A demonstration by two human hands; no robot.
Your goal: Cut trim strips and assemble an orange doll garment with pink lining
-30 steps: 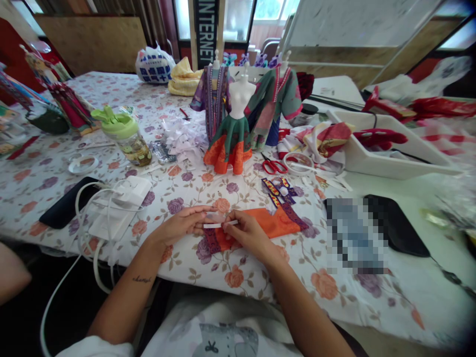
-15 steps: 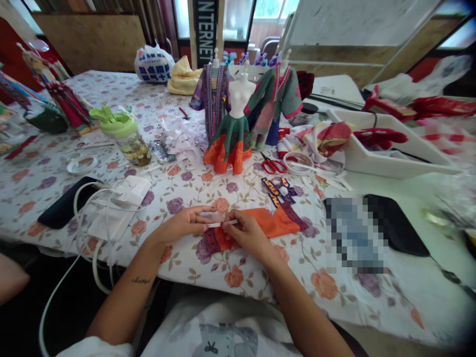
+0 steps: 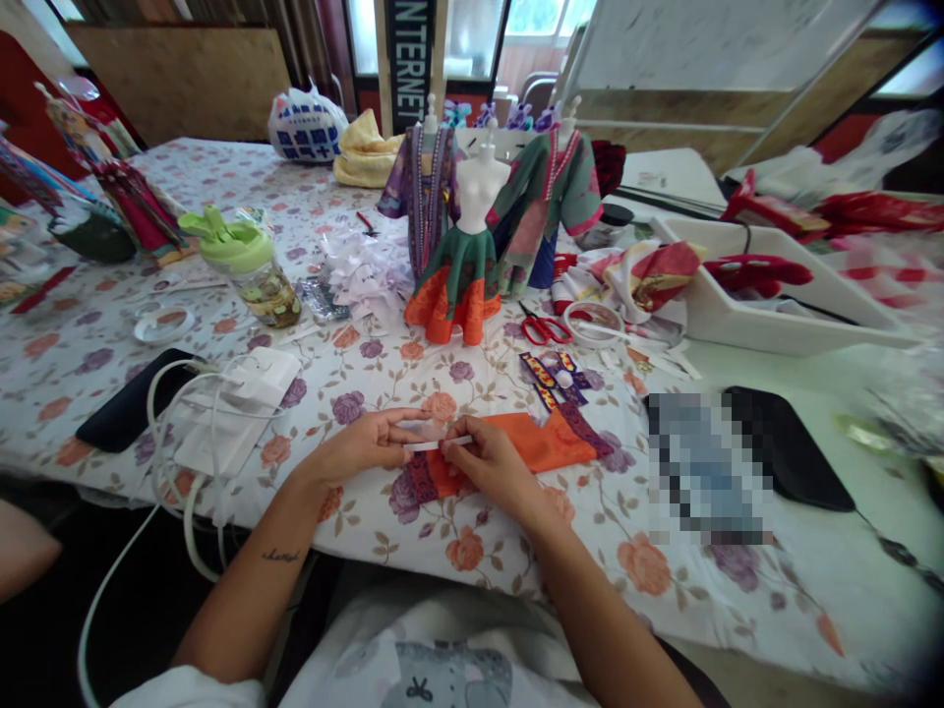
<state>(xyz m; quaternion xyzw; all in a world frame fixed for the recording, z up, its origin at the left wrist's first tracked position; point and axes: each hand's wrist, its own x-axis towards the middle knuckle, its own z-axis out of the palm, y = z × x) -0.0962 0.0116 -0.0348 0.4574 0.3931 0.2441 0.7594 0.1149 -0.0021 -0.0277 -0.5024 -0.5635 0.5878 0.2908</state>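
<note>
My left hand (image 3: pixel 365 444) and my right hand (image 3: pixel 491 462) pinch the two ends of a thin white strip (image 3: pixel 435 444) just above the table near its front edge. Under the strip lies an orange doll garment (image 3: pixel 542 444) with dark patterned trim, partly hidden by my right hand. Fingers of both hands are closed on the strip.
A flowered tablecloth (image 3: pixel 354 374) covers the table. Behind stand small mannequins in doll dresses (image 3: pixel 472 246), red scissors (image 3: pixel 542 329), a tape roll (image 3: pixel 590 323), a green-lidded jar (image 3: pixel 255 270), a white charger with cables (image 3: pixel 236 403), a black phone (image 3: pixel 129 403) and a white tray (image 3: pixel 774 305).
</note>
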